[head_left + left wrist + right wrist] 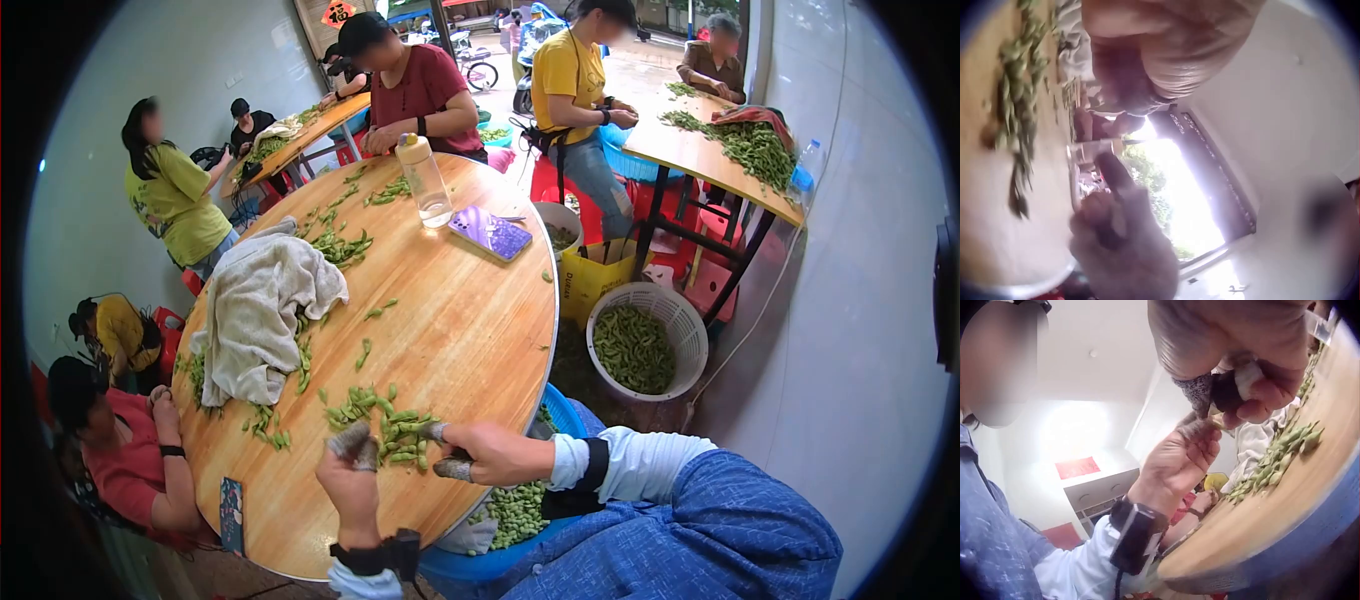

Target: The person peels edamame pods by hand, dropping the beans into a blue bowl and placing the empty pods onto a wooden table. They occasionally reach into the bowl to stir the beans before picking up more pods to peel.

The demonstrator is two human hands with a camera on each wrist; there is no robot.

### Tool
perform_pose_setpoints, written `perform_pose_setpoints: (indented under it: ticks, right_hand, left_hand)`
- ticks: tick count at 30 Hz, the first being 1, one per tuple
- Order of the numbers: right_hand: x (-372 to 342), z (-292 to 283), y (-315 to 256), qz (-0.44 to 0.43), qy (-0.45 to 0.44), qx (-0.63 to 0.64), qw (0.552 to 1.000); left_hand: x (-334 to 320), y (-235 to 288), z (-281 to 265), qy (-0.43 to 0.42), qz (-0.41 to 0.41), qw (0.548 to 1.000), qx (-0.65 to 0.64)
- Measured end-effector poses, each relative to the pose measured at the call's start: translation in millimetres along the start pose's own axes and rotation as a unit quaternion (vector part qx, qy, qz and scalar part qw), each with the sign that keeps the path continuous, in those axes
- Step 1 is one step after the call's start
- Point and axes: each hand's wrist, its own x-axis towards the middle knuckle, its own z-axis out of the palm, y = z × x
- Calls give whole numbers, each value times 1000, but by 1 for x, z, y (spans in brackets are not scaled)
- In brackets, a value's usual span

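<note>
In the head view, my left hand (350, 485) is over the near part of the round wooden table, grey covers on its thumb and a finger. A small green edamame pod (1216, 422) shows at its fingertips in the right wrist view. Facing it, my right hand (495, 452) has its covered thumb and forefinger apart, the forefinger reaching toward the left hand; its other fingers are loosely curled. Beneath and beyond both hands lies a small heap of edamame pods (400, 435). Shelled green beans (518, 515) fill a blue basin (455, 565) below the table edge.
A grey cloth (265, 310) covers more pods on the table (470, 340). Farther back stand a water bottle (425, 180) and a purple phone (490, 233). A white basket (690, 365) of pods is on the floor at right. Several people sit or stand around.
</note>
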Motion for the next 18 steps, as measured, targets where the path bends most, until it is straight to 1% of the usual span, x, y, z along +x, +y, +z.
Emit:
perform_pose_setpoints:
  ticks: [3,4,7,10,13,14,16,17,18]
  right_hand:
    - [7,10,-2,-19,-9,79,997]
    - [8,11,-2,-28,-12,101,994]
    - [8,13,-3,-112,12,136,984]
    - [4,8,1,-121,-9,126,985]
    - [-1,-1,-5,-80,-70,39,994]
    - [-2,-2,-4,-99,-49,21,994]
    - [-6,-4,-1,-135,-15,-11,991]
    - [-7,-7,-2,-147,-23,-57,987]
    - [-6,-15,-6,-159,-36,-98,982]
  left_hand:
    - [-29,18,15,11,-17,993,-119]
    - [-38,23,19,8,-17,991,-134]
    - [-58,21,28,30,3,982,-185]
    - [-69,16,30,32,14,982,-186]
    - [-73,15,34,31,14,982,-186]
    - [-74,15,35,31,14,982,-185]
    - [-71,21,36,57,16,985,-159]
    - [-71,25,35,77,12,987,-142]
    - [-70,26,30,24,-39,989,-144]
